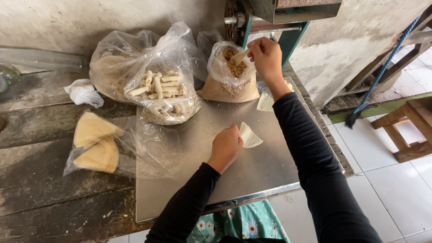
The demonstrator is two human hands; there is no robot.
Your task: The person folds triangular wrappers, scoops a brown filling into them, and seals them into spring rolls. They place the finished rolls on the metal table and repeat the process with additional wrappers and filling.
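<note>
My left hand (226, 145) rests on the metal sheet (252, 171) with its fingers closed on the edge of a pale, folded pastry wrapper (249, 136). My right hand (266, 56) reaches forward and grips a small spoon (239, 57) dipped into a clear bag of brown crumbly filling (230, 75). Another wrapper (265, 102) lies flat beside my right forearm. A clear bag of several rolled pastry sticks (163, 90) stands to the left of the filling bag.
A bag of stacked wrappers (96, 143) lies on the dark wooden bench (49, 180) at left. A green metal machine (274, 13) stands behind the filling. Right of the bench are a white tiled floor, a wooden stool (411, 130) and a broom (382, 72).
</note>
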